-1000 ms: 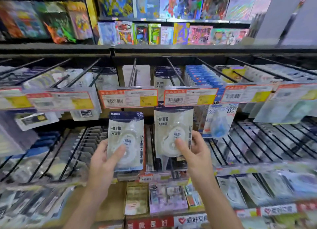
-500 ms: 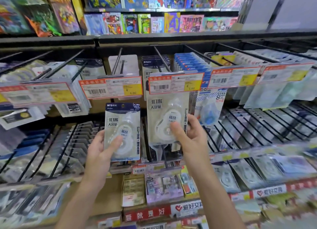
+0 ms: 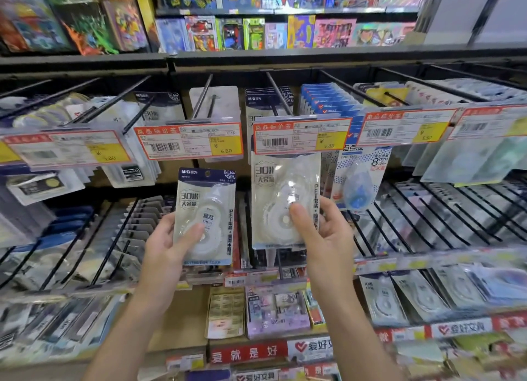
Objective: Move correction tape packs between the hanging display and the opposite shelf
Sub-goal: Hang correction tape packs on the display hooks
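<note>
My left hand point(image 3: 166, 245) grips a white correction tape pack point(image 3: 206, 209) with a dark blue header, held upright below the price tag marked 6.80 point(image 3: 189, 141). My right hand point(image 3: 325, 235) pinches a second, matching pack point(image 3: 285, 198) by its blister. That pack's top is hidden behind the price tag marked 5.80 point(image 3: 302, 135), at the front end of a hanging peg point(image 3: 278, 92). More matching packs point(image 3: 266, 101) hang further back on that peg.
Rows of black pegs carry other stationery packs on both sides, such as blue-topped packs point(image 3: 328, 98) to the right. A lower rail point(image 3: 256, 281) with price strips runs under my hands. Toy boxes point(image 3: 256, 32) fill the dark shelf above.
Both hands have risen with their packs. The right pack has gone up until its header sits behind the 5.80 price tag; the left pack has come closer under the 6.80 tag.
</note>
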The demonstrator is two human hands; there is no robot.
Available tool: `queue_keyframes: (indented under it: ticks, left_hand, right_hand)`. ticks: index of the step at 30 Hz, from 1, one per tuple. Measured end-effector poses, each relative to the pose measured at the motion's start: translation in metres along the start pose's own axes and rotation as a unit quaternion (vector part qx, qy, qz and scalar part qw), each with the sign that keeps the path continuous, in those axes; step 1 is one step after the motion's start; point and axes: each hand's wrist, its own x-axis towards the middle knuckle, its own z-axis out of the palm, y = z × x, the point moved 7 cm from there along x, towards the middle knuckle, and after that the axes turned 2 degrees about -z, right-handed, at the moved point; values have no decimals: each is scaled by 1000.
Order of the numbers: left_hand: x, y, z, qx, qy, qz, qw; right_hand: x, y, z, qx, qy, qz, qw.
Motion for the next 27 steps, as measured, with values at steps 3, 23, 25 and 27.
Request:
queue_keyframes:
  ticks: [3,23,25,27]
  left_hand:
    - [2,3,4,2,-5,3,1000]
    - [11,4,0,-15,1,10,1000]
    - [12,5,2,-17,0,13,1000]
    - [12,7,4,-18,-3,14,1000]
  right_hand:
    - [8,0,3,-5,7,-3,1000]
    - [101,61,26,13,106,40,993]
    - [107,61,26,20,109,27,993]
    - [113,63,26,25,109,18,994]
